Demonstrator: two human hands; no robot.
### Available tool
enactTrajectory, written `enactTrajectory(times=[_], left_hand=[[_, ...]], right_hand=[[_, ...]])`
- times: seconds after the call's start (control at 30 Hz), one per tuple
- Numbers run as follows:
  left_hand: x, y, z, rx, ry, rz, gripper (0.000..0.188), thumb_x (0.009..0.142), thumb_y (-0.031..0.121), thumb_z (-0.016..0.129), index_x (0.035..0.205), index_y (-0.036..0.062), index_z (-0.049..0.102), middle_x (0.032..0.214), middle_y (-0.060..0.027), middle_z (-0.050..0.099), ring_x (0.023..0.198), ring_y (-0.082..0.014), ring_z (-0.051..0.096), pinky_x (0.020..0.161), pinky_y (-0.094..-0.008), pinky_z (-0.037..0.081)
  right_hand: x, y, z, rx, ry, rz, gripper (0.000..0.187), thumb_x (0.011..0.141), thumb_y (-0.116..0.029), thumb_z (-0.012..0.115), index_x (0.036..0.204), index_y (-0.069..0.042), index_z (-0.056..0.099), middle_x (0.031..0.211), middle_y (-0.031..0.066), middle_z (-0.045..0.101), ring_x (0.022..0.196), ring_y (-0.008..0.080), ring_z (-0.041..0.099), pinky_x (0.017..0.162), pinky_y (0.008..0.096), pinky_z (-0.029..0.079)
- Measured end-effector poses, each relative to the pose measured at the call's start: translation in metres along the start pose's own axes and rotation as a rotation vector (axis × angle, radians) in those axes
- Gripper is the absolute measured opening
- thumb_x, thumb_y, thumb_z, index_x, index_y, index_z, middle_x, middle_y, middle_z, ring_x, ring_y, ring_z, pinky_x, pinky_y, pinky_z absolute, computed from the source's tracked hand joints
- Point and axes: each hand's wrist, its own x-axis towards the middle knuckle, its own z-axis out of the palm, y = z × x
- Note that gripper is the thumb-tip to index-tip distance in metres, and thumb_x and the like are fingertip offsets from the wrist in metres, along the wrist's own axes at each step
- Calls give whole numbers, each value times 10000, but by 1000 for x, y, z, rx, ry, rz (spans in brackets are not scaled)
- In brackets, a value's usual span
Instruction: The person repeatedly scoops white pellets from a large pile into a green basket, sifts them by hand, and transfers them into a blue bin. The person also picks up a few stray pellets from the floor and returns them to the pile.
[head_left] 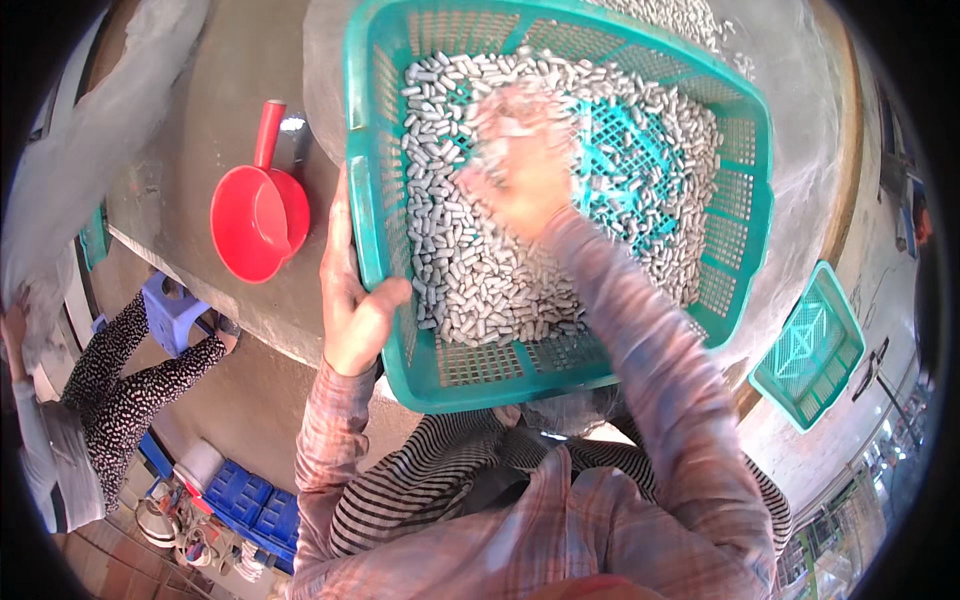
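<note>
A large green plastic basket point(565, 385) stands tilted in front of me. Small, short grey-white cylindrical pieces point(470, 285) cover much of its lattice bottom; I cannot make out what they are. My left hand point(357, 315) grips the basket's left wall, the thumb over the rim and the fingers along the outside. Inside, my right hand point(530, 170) is among the pieces in the upper middle, smeared by motion, so its fingers and anything in them cannot be told. Bare blue-green lattice point(610, 150) shows just right of that hand.
A red plastic dipper point(255, 225) lies on the grey surface point(200, 130) to the left. More pieces point(675, 18) lie loose beyond the basket. A smaller green basket point(810, 345) is at the right. Another person point(95, 400) sits far left by a blue stool point(172, 310).
</note>
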Motion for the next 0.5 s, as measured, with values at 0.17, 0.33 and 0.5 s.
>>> enactTrajectory(times=[0.17,0.33,0.5], left_hand=[[-31,62,-3,372,-116,201,1005,570,-24,529,1495,27,139,1545,-175,180,1444,-261,110,1162,-379,105],[-8,53,-51,-7,-58,47,1055,516,-30,508,1500,25,131,1540,-126,218,1405,-219,238,1140,-330,183],[-14,40,-41,36,76,106,1016,517,-9,499,1483,-6,183,1481,-138,312,1370,-232,316,1137,-347,211]], right_hand=[[-52,-35,-65,449,-373,-274,623,861,-468,571,1412,-225,411,1551,140,167,1411,445,99,1101,633,49],[-142,107,-84,68,-93,-42,673,852,-366,602,1456,-225,339,1524,161,242,1399,470,124,1090,639,35],[-40,56,-26,22,185,213,706,878,-374,588,1478,-157,286,1520,204,214,1396,441,149,1123,541,78]])
